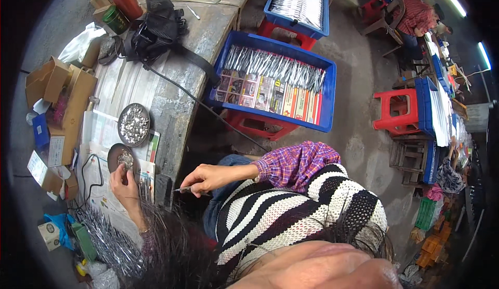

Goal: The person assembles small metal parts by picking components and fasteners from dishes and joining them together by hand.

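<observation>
My left hand reaches to the near edge of a small brown dish of tiny silvery pieces. Its thumb and fingertips are drawn together there; what they pinch is too small to make out. Just past the table's edge, my right hand grips a thin metal piece, whose tip points left toward a dark block on the edge. A round dish heaped with similar small bright pieces stands beyond the brown one. Below my left forearm lies a pile of slender silver metal pieces.
A black bag and cardboard boxes occupy the table's far and left parts. Blue trays of slim metal items sit on red stools to the right. A strap or cord crosses the table edge. People work at the far right.
</observation>
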The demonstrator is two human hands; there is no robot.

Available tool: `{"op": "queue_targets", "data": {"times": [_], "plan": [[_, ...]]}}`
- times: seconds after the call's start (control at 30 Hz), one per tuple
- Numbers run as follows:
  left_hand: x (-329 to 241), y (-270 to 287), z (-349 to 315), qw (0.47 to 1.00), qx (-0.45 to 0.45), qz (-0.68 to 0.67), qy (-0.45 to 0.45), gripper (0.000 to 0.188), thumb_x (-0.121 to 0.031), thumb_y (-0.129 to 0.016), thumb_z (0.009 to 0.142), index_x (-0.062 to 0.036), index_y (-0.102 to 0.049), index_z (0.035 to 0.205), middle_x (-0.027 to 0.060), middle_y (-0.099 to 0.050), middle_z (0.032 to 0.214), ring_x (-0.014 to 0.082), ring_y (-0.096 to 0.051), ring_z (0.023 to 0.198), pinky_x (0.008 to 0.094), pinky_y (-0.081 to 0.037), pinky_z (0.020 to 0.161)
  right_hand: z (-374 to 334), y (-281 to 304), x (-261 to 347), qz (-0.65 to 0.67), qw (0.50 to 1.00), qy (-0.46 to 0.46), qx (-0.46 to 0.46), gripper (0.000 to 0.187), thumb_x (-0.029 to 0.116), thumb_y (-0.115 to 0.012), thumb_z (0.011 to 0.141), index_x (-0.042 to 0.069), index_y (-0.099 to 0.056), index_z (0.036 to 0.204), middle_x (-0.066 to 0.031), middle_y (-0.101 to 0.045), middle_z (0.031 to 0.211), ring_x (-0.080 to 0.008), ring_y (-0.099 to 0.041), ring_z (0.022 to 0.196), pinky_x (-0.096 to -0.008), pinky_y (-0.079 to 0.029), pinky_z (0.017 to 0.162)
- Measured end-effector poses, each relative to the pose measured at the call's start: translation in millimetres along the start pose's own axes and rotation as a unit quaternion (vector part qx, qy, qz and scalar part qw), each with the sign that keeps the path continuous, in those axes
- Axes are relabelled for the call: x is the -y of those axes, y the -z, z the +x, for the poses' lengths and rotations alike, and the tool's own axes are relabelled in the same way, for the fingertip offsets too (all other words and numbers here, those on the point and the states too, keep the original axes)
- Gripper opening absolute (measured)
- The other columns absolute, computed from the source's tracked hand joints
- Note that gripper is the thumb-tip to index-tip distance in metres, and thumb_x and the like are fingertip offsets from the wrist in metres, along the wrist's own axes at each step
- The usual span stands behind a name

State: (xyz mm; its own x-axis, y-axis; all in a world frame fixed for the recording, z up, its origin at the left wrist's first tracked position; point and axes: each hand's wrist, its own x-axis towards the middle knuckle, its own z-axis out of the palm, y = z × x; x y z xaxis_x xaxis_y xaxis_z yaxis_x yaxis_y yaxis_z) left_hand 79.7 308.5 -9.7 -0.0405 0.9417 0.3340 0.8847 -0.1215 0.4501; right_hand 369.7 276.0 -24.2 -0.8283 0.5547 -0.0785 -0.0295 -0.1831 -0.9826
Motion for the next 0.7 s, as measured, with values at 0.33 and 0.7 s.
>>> {"op": "queue_targets", "data": {"times": [0.33, 0.7], "plan": [[-7, -8, 10, 0.999, -0.01, 0.044, 0.027, 0.009, -0.005, -0.058, 0.076, -0.0027, -0.06, 0.085, 0.0091, -0.056, 0.078, 0.0254, -0.055, 0.074, 0.0343, -0.044, 0.067, -2, 1, -6, 0.018, 1.0, -0.002, -0.007, 0.031, 0.011, -0.047, 0.082, -0.001, -0.057, 0.109, -0.0031, -0.06, 0.066, -0.008, -0.052, 0.055, -0.0236, -0.044, 0.053], [3, -8, 4, 0.985, -0.091, -0.112, 0.1, 0.01, -0.007, -0.059, 0.076, -0.0017, -0.064, 0.083, 0.0009, -0.061, 0.069, 0.0062, -0.051, 0.063, 0.022, -0.043, 0.058, 6, 1, -13, 0.089, 0.993, -0.067, -0.034, 0.028, 0.013, -0.049, 0.087, 0.003, -0.057, 0.112, -0.0002, -0.063, 0.078, -0.0049, -0.056, 0.069, -0.0202, -0.046, 0.059]]}}
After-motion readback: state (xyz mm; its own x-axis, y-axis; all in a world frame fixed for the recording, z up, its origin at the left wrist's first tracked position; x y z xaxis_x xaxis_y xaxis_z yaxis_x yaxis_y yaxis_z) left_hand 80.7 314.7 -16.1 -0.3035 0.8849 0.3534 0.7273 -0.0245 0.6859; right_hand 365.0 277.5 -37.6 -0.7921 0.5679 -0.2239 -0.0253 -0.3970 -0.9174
